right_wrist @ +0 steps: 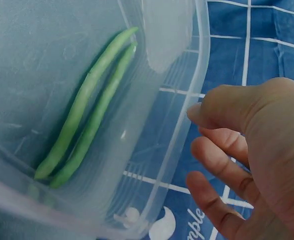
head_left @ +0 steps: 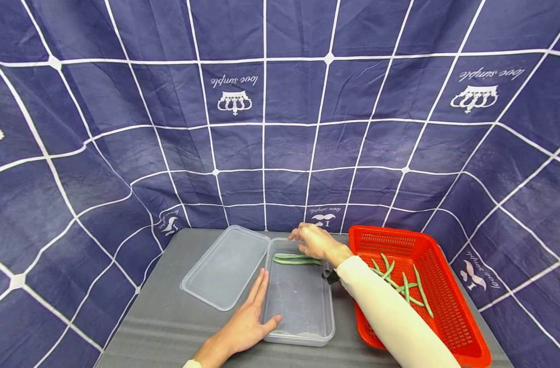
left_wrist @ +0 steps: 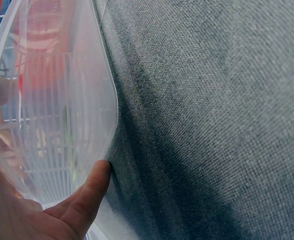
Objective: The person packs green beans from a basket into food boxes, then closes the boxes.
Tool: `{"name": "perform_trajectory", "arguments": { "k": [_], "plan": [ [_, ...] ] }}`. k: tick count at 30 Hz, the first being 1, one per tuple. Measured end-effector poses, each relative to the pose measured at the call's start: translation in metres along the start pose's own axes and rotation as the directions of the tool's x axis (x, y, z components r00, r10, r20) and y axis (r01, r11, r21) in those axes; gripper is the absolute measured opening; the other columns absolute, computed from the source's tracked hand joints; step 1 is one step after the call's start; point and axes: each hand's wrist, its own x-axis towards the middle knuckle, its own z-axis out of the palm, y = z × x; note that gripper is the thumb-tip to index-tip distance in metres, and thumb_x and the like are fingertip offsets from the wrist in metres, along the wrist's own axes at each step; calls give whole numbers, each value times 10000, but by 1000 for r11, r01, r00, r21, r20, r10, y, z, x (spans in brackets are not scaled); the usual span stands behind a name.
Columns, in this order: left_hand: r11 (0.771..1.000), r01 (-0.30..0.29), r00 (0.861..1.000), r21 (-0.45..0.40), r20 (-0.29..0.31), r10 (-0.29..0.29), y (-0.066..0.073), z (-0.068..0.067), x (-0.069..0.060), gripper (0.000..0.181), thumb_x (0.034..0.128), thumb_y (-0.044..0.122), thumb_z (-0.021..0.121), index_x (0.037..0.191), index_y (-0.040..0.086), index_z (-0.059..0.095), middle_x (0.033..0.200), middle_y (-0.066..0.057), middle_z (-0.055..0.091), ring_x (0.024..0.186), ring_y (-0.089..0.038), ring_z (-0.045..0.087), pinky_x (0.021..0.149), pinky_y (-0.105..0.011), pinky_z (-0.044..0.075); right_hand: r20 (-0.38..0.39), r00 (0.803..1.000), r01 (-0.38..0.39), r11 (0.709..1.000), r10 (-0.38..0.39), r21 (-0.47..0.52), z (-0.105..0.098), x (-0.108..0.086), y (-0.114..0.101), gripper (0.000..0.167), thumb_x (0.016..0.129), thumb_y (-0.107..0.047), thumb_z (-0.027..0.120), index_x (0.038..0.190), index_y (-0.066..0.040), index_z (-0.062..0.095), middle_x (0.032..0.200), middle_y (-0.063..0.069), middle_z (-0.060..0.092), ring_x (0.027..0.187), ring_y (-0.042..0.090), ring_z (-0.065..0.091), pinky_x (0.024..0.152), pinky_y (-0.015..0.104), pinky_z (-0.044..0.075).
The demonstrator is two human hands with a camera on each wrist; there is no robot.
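Beans [right_wrist: 80, 102], a pair, lie side by side across the floor of the box [head_left: 298, 306] toward its 12 o'clock end, probably set parallel so they pack neatly. Against the box's 9 o'clock side, the left hand [head_left: 247, 322] rests with its fingers straight and its thumb at the rim, grasping nothing; it looks like a brace to stop the box sliding. Over the 1 o'clock corner hovers the right hand [head_left: 318, 243], fingers loosely bent, thumb apart, released and holding nothing. At 3 to 4 o'clock the red basket [head_left: 452, 286] keeps other beans [head_left: 405, 286], crossed every way, likely within easy reach of the right arm. Flat at 10 o'clock, just beside the box, the lid [head_left: 229, 266] seems laid aside to leave the top uncovered. All stand on a bench [head_left: 146, 322] under grey woven cloth with soft creases. Navy curtain [head_left: 233, 148], gridded in white with upside-down crowns and "love simple", encloses it from 9 through 12 to 3 o'clock.
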Motion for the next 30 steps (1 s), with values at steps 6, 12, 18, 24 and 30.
{"name": "perform_trajectory", "arguments": {
  "k": [6, 12, 18, 24, 30],
  "plan": [
    [1000, 5, 1000, -9, 6, -5, 0, 1, 1, 1195, 1047, 461, 845, 1894, 154, 60, 1994, -115, 72, 1779, -348, 355, 1368, -605, 447, -10, 999, -38, 999, 38, 19, -13, -11, 3, 421, 987, -32, 830, 1381, -180, 855, 1240, 31, 801, 1178, 266, 804, 997, 528, 684],
    [1000, 7, 1000, -13, 6, -7, 0, 0, 2, 1198, 1047, 458, 847, 1895, 164, 53, 1997, -94, 60, 1791, -349, 325, 1378, -623, 424, -54, 998, -26, 999, 27, 29, -30, -26, 7, 402, 984, -23, 826, 1355, -173, 867, 1234, 37, 825, 1175, 264, 807, 1033, 496, 674],
    [999, 14, 1000, -33, 17, -14, 2, -1, 0, 1200, 1053, 465, 844, 1895, 178, 39, 1997, -97, 52, 1798, -360, 307, 1369, -653, 423, -108, 994, 10, 1000, -9, 8, -41, -46, 17, 366, 961, -23, 843, 1306, -143, 871, 1140, 41, 812, 1094, 243, 797, 1005, 468, 671],
    [1000, 14, 1000, -17, 7, -14, 1, 0, -1, 1196, 1051, 471, 844, 1896, 174, 51, 1996, -96, 64, 1798, -342, 308, 1368, -632, 436, -144, 990, 13, 1000, -12, 12, -50, -67, 26, 329, 967, -6, 829, 1274, -114, 872, 1122, 65, 809, 1059, 249, 796, 987, 488, 676],
    [1000, 22, 1000, -17, 6, -21, 2, -1, 0, 1202, 1045, 494, 844, 1896, 166, 61, 1998, -80, 63, 1804, -325, 296, 1379, -625, 422, -161, 987, -4, 1000, 7, 19, -59, -84, 36, 311, 983, 13, 825, 1269, -102, 867, 1131, 88, 806, 1058, 277, 795, 964, 483, 678]
  ]
}}
